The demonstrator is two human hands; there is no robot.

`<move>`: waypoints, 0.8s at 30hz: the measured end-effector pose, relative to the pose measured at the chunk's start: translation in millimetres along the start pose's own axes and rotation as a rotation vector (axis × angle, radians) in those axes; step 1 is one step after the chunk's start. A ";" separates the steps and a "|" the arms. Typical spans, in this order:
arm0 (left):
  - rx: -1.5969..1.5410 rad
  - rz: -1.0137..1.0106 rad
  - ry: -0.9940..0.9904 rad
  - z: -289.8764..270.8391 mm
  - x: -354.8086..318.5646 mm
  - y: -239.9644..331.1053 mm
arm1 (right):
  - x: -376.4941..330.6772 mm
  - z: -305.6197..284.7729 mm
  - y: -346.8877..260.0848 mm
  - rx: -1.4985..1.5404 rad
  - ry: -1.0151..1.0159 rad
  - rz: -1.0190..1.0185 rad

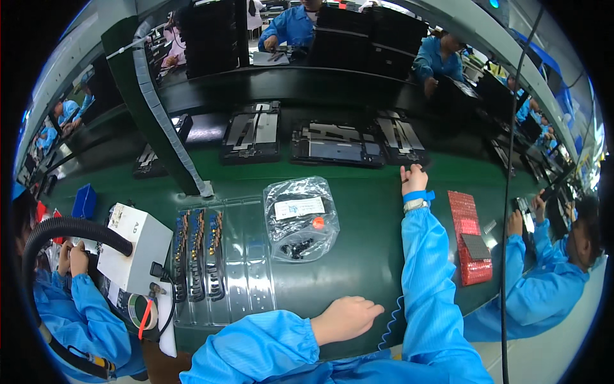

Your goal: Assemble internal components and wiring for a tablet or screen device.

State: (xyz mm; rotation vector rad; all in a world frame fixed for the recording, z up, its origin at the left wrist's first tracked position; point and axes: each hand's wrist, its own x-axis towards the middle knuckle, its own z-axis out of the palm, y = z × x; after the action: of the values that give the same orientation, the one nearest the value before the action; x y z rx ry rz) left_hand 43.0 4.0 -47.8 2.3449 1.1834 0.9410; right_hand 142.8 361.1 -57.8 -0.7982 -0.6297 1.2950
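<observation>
My right hand [414, 180], with a blue strap round its wrist, reaches out to the near edge of a tablet assembly [401, 137]. Its fingers are curled at that edge and appear to grip it. The assembly is dark-framed with pale panels inside, on the dark far strip of the bench. Close to me, my left hand [347, 319] rests over the green bench top [364, 256], fingers loosely curled together, with nothing visible in them. A second tablet assembly [336, 142] lies sideways just left of the one at my right hand.
Left of centre, a clear plastic tray [246, 256] carries several narrow circuit strips [197, 253]. Beside it are a clear bag [300, 217] of dark parts and a white box [135, 246] with a black hose. Red bubble wrap [465, 217] lies right. Co-workers sit on both sides.
</observation>
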 end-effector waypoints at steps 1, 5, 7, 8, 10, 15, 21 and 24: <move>-0.001 -0.006 0.003 0.7 -0.6 -0.3 | 7.6 1.8 -2.0 0.049 -0.024 0.029; -0.033 -0.011 0.001 3.6 -1.0 -1.9 | 19.7 14.1 6.6 0.088 0.001 0.046; -0.044 -0.019 0.001 3.4 -1.0 -3.3 | 18.2 19.3 6.7 0.084 0.011 0.039; -0.061 -0.009 0.012 3.1 -0.7 -3.5 | 17.2 21.4 5.4 0.084 0.022 0.025; -0.075 -0.009 0.024 3.2 -1.3 -3.5 | 19.8 18.5 -1.8 0.262 -0.096 0.098; -0.050 0.013 0.005 4.5 -0.1 -3.7 | 26.9 11.3 -9.6 0.321 -0.138 0.163; -0.067 0.003 0.041 6.2 1.3 0.5 | -8.8 -10.5 -30.6 0.553 -0.116 0.324; -0.043 -0.019 -0.028 4.9 -2.2 -0.3 | -46.1 -41.1 -41.5 0.536 -0.221 0.354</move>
State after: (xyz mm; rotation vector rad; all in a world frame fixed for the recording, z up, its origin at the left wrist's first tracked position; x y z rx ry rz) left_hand 45.3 2.4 -52.3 2.3017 1.1616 0.9144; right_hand 191.4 305.8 -47.3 -0.3306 -0.2889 1.7914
